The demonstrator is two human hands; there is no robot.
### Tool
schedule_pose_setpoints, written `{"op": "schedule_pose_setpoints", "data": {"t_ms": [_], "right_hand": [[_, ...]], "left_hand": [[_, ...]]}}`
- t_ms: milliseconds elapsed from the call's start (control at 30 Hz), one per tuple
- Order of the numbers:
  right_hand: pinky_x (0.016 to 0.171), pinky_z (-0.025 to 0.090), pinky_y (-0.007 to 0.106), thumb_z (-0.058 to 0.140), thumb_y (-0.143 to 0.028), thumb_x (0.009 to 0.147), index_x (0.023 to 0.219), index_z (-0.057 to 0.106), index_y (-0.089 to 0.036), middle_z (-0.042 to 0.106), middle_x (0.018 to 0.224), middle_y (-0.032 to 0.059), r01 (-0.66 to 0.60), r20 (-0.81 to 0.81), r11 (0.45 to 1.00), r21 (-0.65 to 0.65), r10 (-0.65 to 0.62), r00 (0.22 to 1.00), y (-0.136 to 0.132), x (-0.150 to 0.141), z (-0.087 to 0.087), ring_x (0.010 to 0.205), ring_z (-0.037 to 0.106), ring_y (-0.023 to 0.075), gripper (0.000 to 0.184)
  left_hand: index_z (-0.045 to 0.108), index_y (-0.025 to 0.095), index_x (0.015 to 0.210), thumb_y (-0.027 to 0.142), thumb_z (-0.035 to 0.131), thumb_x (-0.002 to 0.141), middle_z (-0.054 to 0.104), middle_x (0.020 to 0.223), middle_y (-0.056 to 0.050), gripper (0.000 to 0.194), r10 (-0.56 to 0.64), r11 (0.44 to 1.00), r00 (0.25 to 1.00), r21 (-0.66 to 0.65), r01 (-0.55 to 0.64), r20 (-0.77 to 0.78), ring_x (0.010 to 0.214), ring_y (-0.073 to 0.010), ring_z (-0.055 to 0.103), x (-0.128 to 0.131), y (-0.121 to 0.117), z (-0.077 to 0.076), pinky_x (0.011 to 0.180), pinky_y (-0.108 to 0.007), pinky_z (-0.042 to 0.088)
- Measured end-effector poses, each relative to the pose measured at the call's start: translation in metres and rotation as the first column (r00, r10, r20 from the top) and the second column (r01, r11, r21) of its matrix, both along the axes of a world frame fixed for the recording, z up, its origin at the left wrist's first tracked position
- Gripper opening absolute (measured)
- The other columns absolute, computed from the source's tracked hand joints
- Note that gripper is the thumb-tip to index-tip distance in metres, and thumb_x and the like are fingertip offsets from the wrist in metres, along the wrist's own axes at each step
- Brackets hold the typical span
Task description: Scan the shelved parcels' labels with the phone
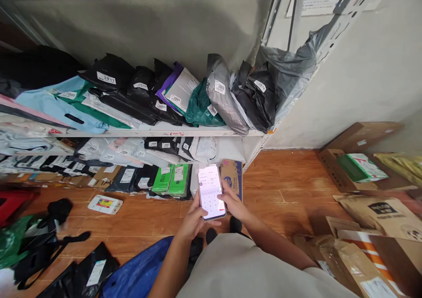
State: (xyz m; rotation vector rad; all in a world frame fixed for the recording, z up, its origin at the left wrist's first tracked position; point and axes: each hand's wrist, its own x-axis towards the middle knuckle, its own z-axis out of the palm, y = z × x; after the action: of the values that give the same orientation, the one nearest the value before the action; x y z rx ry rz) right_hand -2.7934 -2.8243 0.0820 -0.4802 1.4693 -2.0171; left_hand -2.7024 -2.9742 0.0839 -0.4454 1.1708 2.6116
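Observation:
I hold a smartphone with a lit screen showing a keypad, in front of a shelf rack. My left hand cups the phone from below and the left, fingers wrapped round its edge. My right hand grips the phone's right side, thumb over the screen. Behind the phone, on the white shelf, lie several numbered parcels: a grey bag tagged 3009, a green bag and black bags.
A lower shelf holds more labelled bags. Green packets and a blue-printed box stand on the wooden floor. Cardboard boxes and paper parcels pile at the right. Black bags, a blue bag and a small white box lie at the left.

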Motion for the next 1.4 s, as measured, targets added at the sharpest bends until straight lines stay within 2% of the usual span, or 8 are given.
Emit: {"op": "schedule_pose_setpoints", "data": {"t_ms": [133,367,600,767,933,1033,1167,1400], "right_hand": [[0.085,0.046,0.034,0.055,-0.025,0.078,0.133,0.051,-0.025,0.065,0.119,0.0033,0.005,0.008,1.0,0.001,-0.005,1.0,-0.001,-0.002,-0.005,0.105,0.059,0.0242,0.054],[0.086,0.048,0.036,0.05,-0.02,0.068,0.133,0.052,-0.023,0.064,0.125,0.0042,-0.002,0.054,0.998,-0.056,0.005,0.999,-0.003,-0.007,-0.02,0.117,0.055,0.0272,0.065],[0.083,0.05,0.037,0.053,-0.018,0.063,0.135,0.051,-0.025,0.065,0.124,0.0039,-0.08,0.081,0.99,-0.118,0.09,0.993,0.003,-0.011,-0.005,0.111,0.058,0.0271,0.072],[0.079,0.05,0.035,0.067,-0.034,0.081,0.124,0.056,-0.026,0.068,0.114,0.0038,0.073,0.065,0.997,0.012,-0.073,0.995,-0.005,-0.005,0.003,0.093,0.063,0.0227,0.045],[0.08,0.051,0.036,0.067,-0.042,0.084,0.109,0.06,-0.025,0.071,0.103,0.0046,0.251,0.079,0.965,0.07,-0.256,0.963,-0.018,-0.003,-0.007,0.088,0.065,0.023,0.031],[0.083,0.051,0.038,0.058,-0.035,0.083,0.112,0.059,-0.024,0.071,0.105,0.005,0.2,0.092,0.979,0.034,-0.202,0.975,-0.014,-0.009,-0.015,0.093,0.065,0.0249,0.03],[0.092,0.049,0.04,0.056,-0.023,0.07,0.123,0.056,-0.024,0.068,0.116,0.0042,0.112,0.079,0.994,-0.016,-0.11,0.991,-0.003,-0.014,-0.014,0.108,0.061,0.027,0.052],[0.084,0.051,0.037,0.055,-0.019,0.066,0.138,0.046,-0.026,0.065,0.124,0.004,-0.034,0.096,0.997,-0.069,0.04,0.995,0.003,-0.018,-0.016,0.112,0.059,0.027,0.073]], "left_hand": [[0.008,0.038,0.158,0.017,0.057,0.065,0.052,0.146,-0.008,0.107,-0.012,0.994,0.997,0.108,0.02,-0.072,0.114,-0.0338,0.061,0.0,-0.004,-0.002,0.068,-0.04,0.063],[0.007,0.039,0.158,0.016,0.053,0.07,0.049,0.149,-0.007,0.102,-0.022,0.992,0.996,0.122,0.033,-0.09,0.118,-0.0347,0.06,-0.001,-0.006,-0.002,0.079,-0.047,0.061],[0.004,0.038,0.158,0.018,0.054,0.07,0.049,0.149,-0.008,0.104,-0.036,0.991,0.995,0.127,0.047,-0.093,0.117,-0.036,0.059,-0.004,-0.007,-0.005,0.076,-0.048,0.061],[0.002,0.04,0.158,0.019,0.056,0.069,0.045,0.152,-0.006,0.106,-0.053,0.995,0.995,0.082,0.06,-0.08,0.122,-0.0352,0.056,-0.007,-0.002,-0.004,0.085,-0.049,0.058],[0.001,0.04,0.158,0.018,0.057,0.069,0.041,0.155,-0.004,0.108,-0.074,0.996,0.995,0.038,0.076,-0.07,0.129,-0.0354,0.05,-0.011,0.003,-0.004,0.09,-0.047,0.056],[0.004,0.039,0.158,0.018,0.055,0.07,0.044,0.154,-0.005,0.104,-0.043,0.995,0.997,0.088,0.048,-0.058,0.126,-0.0353,0.053,-0.013,0.001,-0.005,0.089,-0.048,0.057],[0.008,0.037,0.159,0.018,0.054,0.072,0.049,0.149,-0.008,0.101,-0.009,0.988,0.999,0.152,0.015,-0.046,0.12,-0.0362,0.058,-0.015,-0.003,-0.008,0.081,-0.05,0.061],[0.007,0.038,0.158,0.011,0.055,0.064,0.049,0.149,-0.007,0.11,-0.02,0.992,0.998,0.12,0.027,-0.062,0.12,-0.0363,0.058,-0.017,-0.004,-0.01,0.081,-0.047,0.061]]}}
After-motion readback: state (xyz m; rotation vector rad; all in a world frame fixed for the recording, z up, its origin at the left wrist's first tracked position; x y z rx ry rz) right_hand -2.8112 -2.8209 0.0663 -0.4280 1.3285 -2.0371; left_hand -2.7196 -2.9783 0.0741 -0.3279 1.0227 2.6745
